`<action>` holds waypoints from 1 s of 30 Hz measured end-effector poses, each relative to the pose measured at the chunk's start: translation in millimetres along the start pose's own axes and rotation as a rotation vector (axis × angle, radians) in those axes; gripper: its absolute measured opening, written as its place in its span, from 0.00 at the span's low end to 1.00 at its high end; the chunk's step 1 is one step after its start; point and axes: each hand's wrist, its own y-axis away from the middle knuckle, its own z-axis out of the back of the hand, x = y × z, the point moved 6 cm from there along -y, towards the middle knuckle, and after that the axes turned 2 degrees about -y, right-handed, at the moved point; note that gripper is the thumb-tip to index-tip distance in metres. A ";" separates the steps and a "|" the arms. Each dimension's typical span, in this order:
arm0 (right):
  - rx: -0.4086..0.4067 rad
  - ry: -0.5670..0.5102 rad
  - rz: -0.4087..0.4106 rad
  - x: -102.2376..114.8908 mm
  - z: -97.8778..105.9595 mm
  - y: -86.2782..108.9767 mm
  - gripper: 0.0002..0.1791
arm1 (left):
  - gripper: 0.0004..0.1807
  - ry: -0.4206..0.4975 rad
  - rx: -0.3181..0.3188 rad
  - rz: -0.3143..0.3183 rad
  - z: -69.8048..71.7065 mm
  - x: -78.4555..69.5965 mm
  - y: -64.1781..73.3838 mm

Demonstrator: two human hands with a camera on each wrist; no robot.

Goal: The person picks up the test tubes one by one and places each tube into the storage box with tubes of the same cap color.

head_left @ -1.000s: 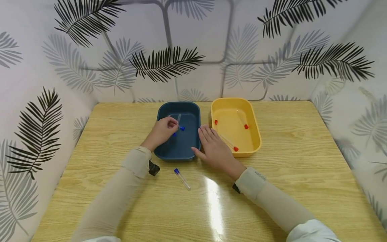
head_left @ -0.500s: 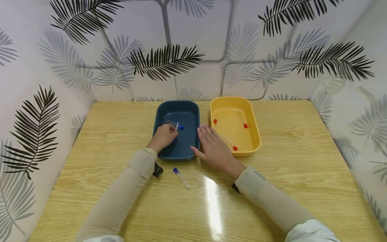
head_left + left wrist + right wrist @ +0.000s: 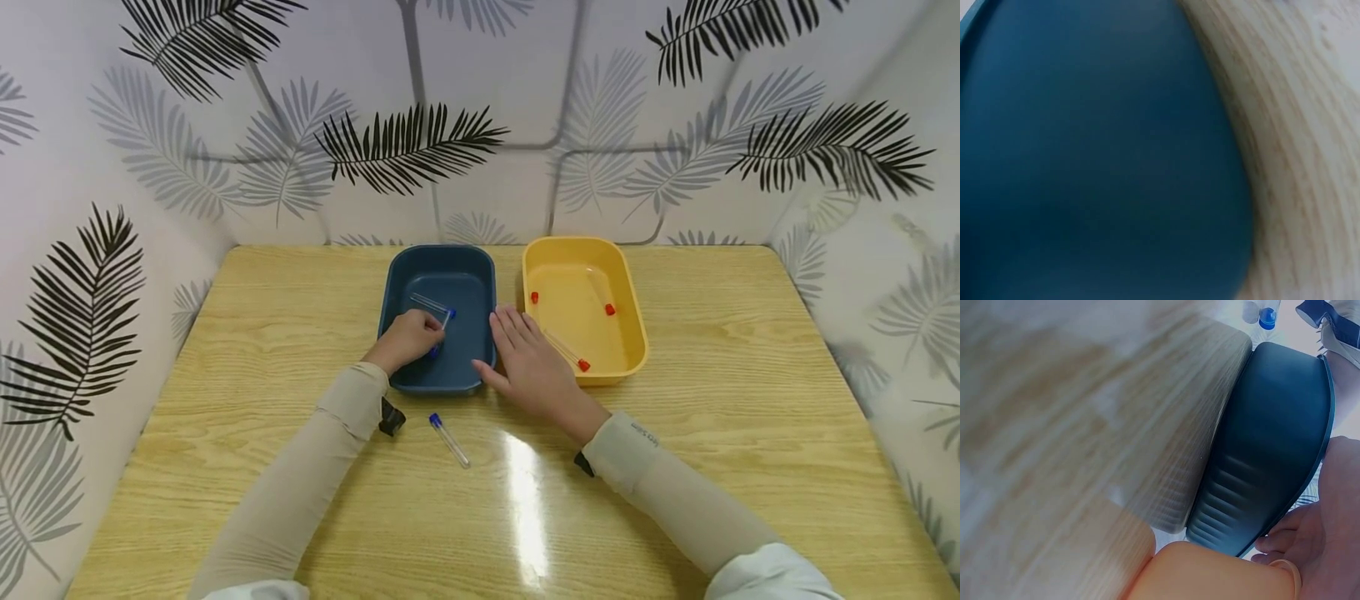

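Note:
My left hand (image 3: 411,336) reaches into the blue tray (image 3: 468,375) and pinches a clear blue-capped test tube (image 3: 447,320) low over its floor. The tube slants, its cap near the fingertips' lower side. Another blue-capped test tube (image 3: 431,304) lies behind it in the tray. My right hand (image 3: 536,371) rests at the blue tray's right rim with straight fingers, the thumb over the edge. In the right wrist view, part of that hand (image 3: 1335,506) shows beside the blue tray (image 3: 1272,419). The left wrist view has only the blue tray wall (image 3: 1110,150) and table, no fingers.
A yellow tray (image 3: 633,333) stands right of the blue one, with several red-capped tubes inside, including one test tube (image 3: 567,352) near its front. One blue-capped test tube (image 3: 452,443) lies on the wooden table (image 3: 675,500) in front. A patterned backdrop (image 3: 480,192) rises behind.
My left hand has shifted slightly right and toward me within the blue tray. The pinched tube went from nearly upright half a second ago to a lower slant. My right hand stays put.

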 end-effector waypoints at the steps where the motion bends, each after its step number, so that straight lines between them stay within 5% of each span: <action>1: 0.001 -0.004 -0.001 0.1 0.3 0.0 0.45 | 0.14 0.009 0.009 0.002 -0.2 0.5 0.0; 14: 0.004 0.004 -0.012 -0.5 -0.4 -1.4 0.45 | 0.15 0.147 0.107 0.002 -4.1 2.0 -0.4; 30: 0.010 -0.009 -0.015 0.7 2.7 -0.5 0.44 | 0.16 0.127 0.105 -0.009 -4.8 -0.4 1.6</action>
